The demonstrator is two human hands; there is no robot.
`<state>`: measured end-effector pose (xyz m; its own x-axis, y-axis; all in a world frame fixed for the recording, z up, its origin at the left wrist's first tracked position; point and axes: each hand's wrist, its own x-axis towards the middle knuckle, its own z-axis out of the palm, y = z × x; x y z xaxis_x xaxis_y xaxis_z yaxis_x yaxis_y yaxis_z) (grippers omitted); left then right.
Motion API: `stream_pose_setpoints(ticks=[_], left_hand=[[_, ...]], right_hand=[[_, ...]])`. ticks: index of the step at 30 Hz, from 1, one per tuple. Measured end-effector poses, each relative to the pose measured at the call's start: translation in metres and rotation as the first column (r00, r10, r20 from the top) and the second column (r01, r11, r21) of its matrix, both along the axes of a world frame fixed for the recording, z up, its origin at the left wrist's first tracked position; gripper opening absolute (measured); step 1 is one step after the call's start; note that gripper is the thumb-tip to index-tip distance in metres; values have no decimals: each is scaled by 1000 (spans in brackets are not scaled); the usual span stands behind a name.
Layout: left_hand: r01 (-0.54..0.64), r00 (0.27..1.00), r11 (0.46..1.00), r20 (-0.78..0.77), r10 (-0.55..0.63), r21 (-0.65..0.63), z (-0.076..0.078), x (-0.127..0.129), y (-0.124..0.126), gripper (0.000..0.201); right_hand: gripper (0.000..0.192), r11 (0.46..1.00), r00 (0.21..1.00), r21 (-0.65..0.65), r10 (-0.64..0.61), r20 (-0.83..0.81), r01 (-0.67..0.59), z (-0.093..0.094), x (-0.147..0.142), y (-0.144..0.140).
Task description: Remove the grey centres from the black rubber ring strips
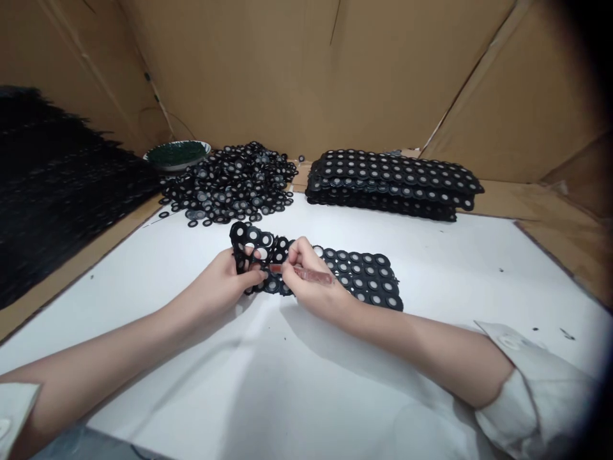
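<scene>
1. Two bare hands meet over a white sheet (pixel 268 383) that covers the middle of a cardboard work surface. All places below are told from this sheet.
2. A black perforated strip (pixel 357 275), a flat mat of joined rings with pale centres, lies near the sheet's middle. Its left end is lifted and curled upward.
3. The left hand (pixel 230 281) is clenched on that raised left end, fingers wrapped over the strip's edge.
4. The right hand (pixel 311 284) grasps a thin reddish tool (pixel 306 275) like a pen, its tip pointing left and touching the strip just beside the left fingers. The right wrist rests on the strip.
5. At the sheet's far left edge sits a loose pile of black rings (pixel 230 182), a few scattered onto the sheet.
6. Just beyond that pile, off the sheet, is a shallow green dish (pixel 177 153).
7. At the sheet's far right edge lies a neat stack of black strips (pixel 393 179) of the same kind.
8. Left of the sheet, a dark heap of black material (pixel 57 185) fills the side; its detail is too dim to tell.
9. Cardboard walls (pixel 287 70) rise behind the sheet.
10. White sleeve cuffs (pixel 527 377) show on both forearms at the sheet's near edge.
</scene>
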<state>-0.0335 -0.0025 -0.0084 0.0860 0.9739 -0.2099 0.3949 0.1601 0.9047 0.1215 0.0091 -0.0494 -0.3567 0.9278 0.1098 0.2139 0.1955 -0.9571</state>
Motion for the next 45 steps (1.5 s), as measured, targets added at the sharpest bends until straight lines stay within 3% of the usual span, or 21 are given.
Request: stream_pose_setpoints(ticks=[3,9,15,25,29,37,42,45], left_hand=[[-9,999,1000,-40,9,-9,3,-3,6,21],[-45,990,998,-129,49,31,-13,-21,22,23],[-51,968,996,-241,67,73,-18,-20,23,22],[-46,995,998,-86,50,49,-21,-15,16,21],[-59,998,998,8,59,-6,-19,-14,13,20],[-69,997,998,22,69,3,-20,-14,16,20],[-68,997,998,29,68,7,-20,-12,13,21],[-64,997,997,44,66,-33,-11,-7,6,20]], right_hand=[[9,999,1000,-53,-10,-23,8,1,1,3],[12,985,961,-170,-83,-265,38,3,3,10],[10,982,971,-177,-103,-214,65,0,2,12],[9,1000,995,15,15,-98,-14,-4,3,9],[10,997,991,73,42,-128,-33,-4,3,6],[8,1000,983,18,15,-183,-12,-7,3,6],[8,1000,997,28,-11,-74,13,-3,2,6],[8,998,1000,60,3,-11,-2,1,2,6]])
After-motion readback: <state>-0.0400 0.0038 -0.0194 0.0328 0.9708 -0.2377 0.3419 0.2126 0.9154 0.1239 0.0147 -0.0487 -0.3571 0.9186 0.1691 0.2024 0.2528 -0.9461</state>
